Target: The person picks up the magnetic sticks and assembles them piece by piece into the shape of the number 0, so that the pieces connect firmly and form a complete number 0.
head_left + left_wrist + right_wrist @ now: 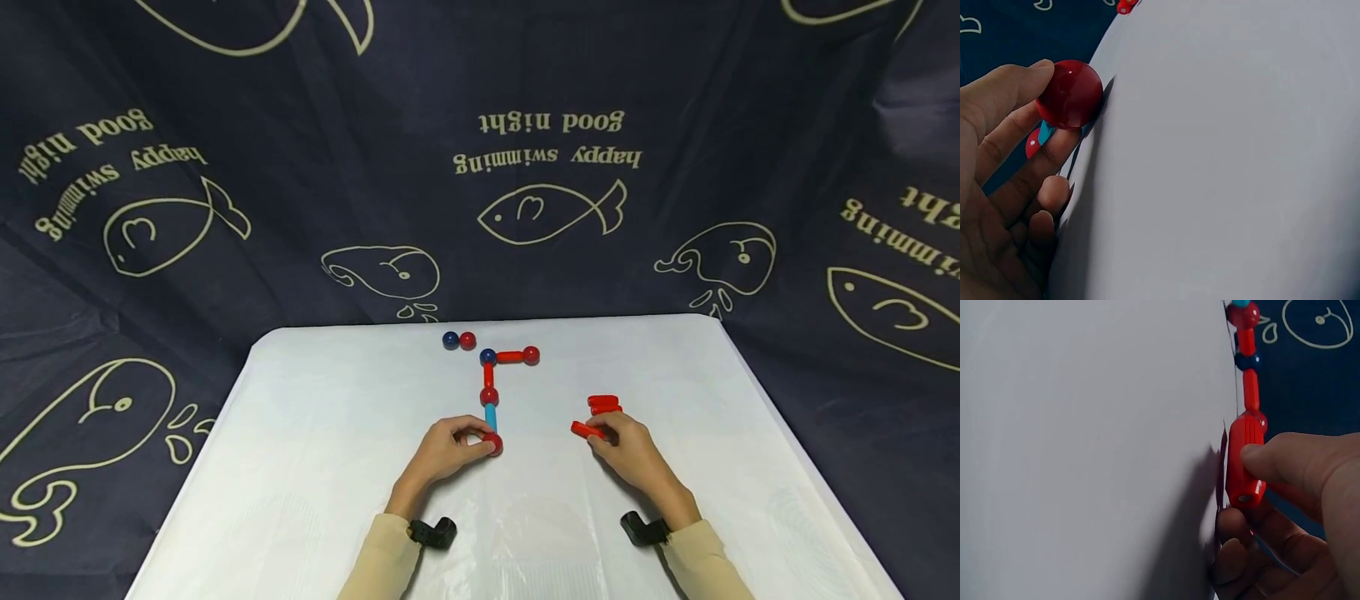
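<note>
My left hand (447, 452) pinches a red ball (1071, 94) between thumb and fingers. That ball sits at the near end of a light blue rod (491, 417), which runs up to another red ball (489, 396). From there a red rod (488, 375) leads to a dark blue ball (488, 357), and a second red rod (510, 357) turns right to a red end ball (531, 355). On the right, my right hand (630, 450) pinches a loose red rod (1245, 459) at or just above the table; contact is unclear.
Two more red rods (603, 402) lie just beyond my right hand. A dark blue ball (451, 340) and a red ball (468, 340) sit side by side near the far edge of the white table (315, 467). Dark fish-printed cloth (375, 167) hangs behind.
</note>
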Action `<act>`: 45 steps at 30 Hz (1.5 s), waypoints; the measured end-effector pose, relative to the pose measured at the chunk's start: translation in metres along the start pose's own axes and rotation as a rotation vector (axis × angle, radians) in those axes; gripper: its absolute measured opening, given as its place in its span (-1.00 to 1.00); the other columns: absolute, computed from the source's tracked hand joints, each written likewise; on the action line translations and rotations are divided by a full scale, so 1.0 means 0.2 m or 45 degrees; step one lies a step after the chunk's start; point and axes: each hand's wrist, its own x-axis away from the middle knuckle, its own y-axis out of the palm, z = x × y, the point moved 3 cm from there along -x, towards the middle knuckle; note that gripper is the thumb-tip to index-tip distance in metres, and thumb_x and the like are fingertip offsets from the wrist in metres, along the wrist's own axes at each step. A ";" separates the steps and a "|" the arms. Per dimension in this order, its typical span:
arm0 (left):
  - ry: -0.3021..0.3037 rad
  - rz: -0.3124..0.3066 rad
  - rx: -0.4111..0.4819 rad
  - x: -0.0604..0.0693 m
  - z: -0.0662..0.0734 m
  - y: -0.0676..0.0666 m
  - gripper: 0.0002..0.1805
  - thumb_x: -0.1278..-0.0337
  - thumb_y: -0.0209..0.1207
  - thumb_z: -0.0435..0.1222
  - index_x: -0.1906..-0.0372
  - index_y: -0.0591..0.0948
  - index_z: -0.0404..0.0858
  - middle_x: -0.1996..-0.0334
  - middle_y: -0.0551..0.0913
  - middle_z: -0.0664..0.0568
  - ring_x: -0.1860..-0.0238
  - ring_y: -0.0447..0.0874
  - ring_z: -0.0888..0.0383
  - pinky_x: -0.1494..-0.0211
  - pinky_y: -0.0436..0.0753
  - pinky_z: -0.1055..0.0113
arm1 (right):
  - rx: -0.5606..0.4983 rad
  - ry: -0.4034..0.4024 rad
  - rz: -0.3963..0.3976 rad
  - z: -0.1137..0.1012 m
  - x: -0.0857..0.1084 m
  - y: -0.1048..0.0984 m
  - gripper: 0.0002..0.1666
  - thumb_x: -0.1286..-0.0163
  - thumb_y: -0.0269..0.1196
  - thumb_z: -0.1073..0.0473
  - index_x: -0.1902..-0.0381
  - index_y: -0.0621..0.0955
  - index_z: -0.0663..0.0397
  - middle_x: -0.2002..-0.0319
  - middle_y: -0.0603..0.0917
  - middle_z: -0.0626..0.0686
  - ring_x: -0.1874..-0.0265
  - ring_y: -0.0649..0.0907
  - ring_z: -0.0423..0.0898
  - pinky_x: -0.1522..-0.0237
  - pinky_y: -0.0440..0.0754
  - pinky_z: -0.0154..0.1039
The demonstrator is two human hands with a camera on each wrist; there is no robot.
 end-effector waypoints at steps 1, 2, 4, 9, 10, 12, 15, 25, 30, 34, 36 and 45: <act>-0.001 0.000 -0.002 0.00 0.00 0.00 -0.77 -0.16 0.44 -0.04 0.08 0.78 0.08 0.24 0.78 0.24 0.48 0.45 0.30 0.39 0.45 0.41 | -0.012 0.000 -0.007 -0.01 0.00 0.01 -0.75 -0.24 0.45 0.37 0.11 0.74 0.14 0.19 0.73 0.06 0.30 0.58 -0.14 0.24 0.59 -0.29; -0.004 0.001 -0.005 0.00 0.00 0.00 -0.77 -0.17 0.44 -0.04 0.08 0.78 0.08 0.24 0.78 0.24 0.48 0.44 0.30 0.38 0.45 0.41 | -0.024 0.001 -0.016 -0.02 0.00 0.02 -0.76 -0.25 0.45 0.37 0.12 0.74 0.13 0.21 0.72 0.03 0.31 0.57 -0.17 0.25 0.58 -0.30; -0.012 -0.001 -0.010 0.01 0.00 0.00 -0.77 -0.17 0.44 -0.04 0.08 0.77 0.09 0.24 0.78 0.25 0.48 0.44 0.31 0.38 0.44 0.41 | -0.049 -0.012 -0.032 -0.05 0.00 0.03 -0.77 -0.25 0.44 0.36 0.13 0.74 0.11 0.27 0.69 -0.03 0.35 0.54 -0.22 0.27 0.55 -0.32; -0.014 -0.004 -0.003 0.01 0.00 0.01 -0.78 -0.18 0.43 -0.04 0.08 0.77 0.09 0.24 0.78 0.24 0.49 0.43 0.32 0.39 0.44 0.41 | -0.108 -0.036 -0.078 -0.10 -0.01 0.07 -0.78 -0.24 0.44 0.35 0.15 0.74 0.10 0.35 0.66 -0.10 0.41 0.51 -0.30 0.31 0.53 -0.35; -0.014 -0.004 -0.002 0.01 0.00 0.01 -0.78 -0.18 0.43 -0.04 0.08 0.77 0.09 0.24 0.78 0.24 0.49 0.43 0.32 0.39 0.44 0.41 | -0.115 -0.042 -0.086 -0.11 -0.01 0.07 -0.78 -0.24 0.44 0.35 0.15 0.74 0.10 0.36 0.66 -0.10 0.42 0.51 -0.31 0.32 0.53 -0.35; -0.015 -0.005 -0.003 0.01 0.00 0.01 -0.78 -0.18 0.43 -0.04 0.08 0.77 0.09 0.24 0.78 0.25 0.50 0.42 0.32 0.40 0.43 0.41 | -0.134 -0.045 -0.094 -0.13 -0.01 0.08 -0.79 -0.24 0.44 0.35 0.15 0.74 0.10 0.36 0.66 -0.10 0.42 0.52 -0.30 0.32 0.53 -0.35; -0.012 -0.005 -0.007 0.00 0.00 0.01 -0.77 -0.18 0.43 -0.04 0.08 0.77 0.08 0.24 0.78 0.24 0.50 0.42 0.32 0.40 0.42 0.42 | -0.146 -0.060 -0.108 -0.15 -0.02 0.10 -0.79 -0.24 0.42 0.36 0.14 0.74 0.10 0.36 0.66 -0.10 0.41 0.52 -0.29 0.31 0.53 -0.35; -0.014 0.007 -0.008 0.00 0.00 0.00 -0.78 -0.18 0.44 -0.06 0.08 0.77 0.10 0.24 0.78 0.24 0.50 0.41 0.32 0.41 0.41 0.42 | -0.177 -0.062 -0.172 -0.25 -0.06 0.19 -0.77 -0.28 0.42 0.33 0.10 0.75 0.04 0.22 0.72 -0.06 0.31 0.57 -0.20 0.23 0.58 -0.34; -0.019 -0.002 -0.006 0.00 0.00 0.01 -0.77 -0.18 0.43 -0.03 0.08 0.77 0.11 0.26 0.76 0.26 0.51 0.41 0.33 0.42 0.41 0.43 | -0.191 -0.096 -0.191 -0.30 -0.07 0.22 -0.77 -0.29 0.41 0.33 0.10 0.75 0.05 0.20 0.72 -0.04 0.31 0.57 -0.17 0.24 0.58 -0.34; -0.014 0.004 -0.012 0.00 0.00 0.01 -0.78 -0.18 0.43 -0.03 0.08 0.77 0.11 0.26 0.76 0.26 0.52 0.41 0.33 0.43 0.41 0.42 | -0.195 -0.119 -0.208 -0.31 -0.07 0.23 -0.77 -0.30 0.40 0.34 0.10 0.75 0.04 0.17 0.73 -0.04 0.30 0.57 -0.19 0.23 0.58 -0.33; -0.006 0.010 -0.012 0.00 0.00 0.01 -0.78 -0.18 0.43 -0.03 0.08 0.77 0.09 0.26 0.76 0.25 0.52 0.41 0.32 0.44 0.41 0.42 | -0.186 -0.113 -0.216 -0.32 -0.08 0.24 -0.77 -0.30 0.40 0.33 0.09 0.75 0.04 0.17 0.73 -0.03 0.29 0.57 -0.19 0.21 0.60 -0.34; -0.014 0.014 -0.013 0.00 0.00 0.02 -0.77 -0.18 0.43 -0.03 0.07 0.77 0.11 0.26 0.76 0.27 0.53 0.39 0.33 0.44 0.40 0.43 | -0.174 -0.114 -0.256 -0.36 -0.08 0.27 -0.77 -0.29 0.41 0.34 0.09 0.76 0.06 0.15 0.75 -0.05 0.23 0.61 -0.17 0.14 0.66 -0.29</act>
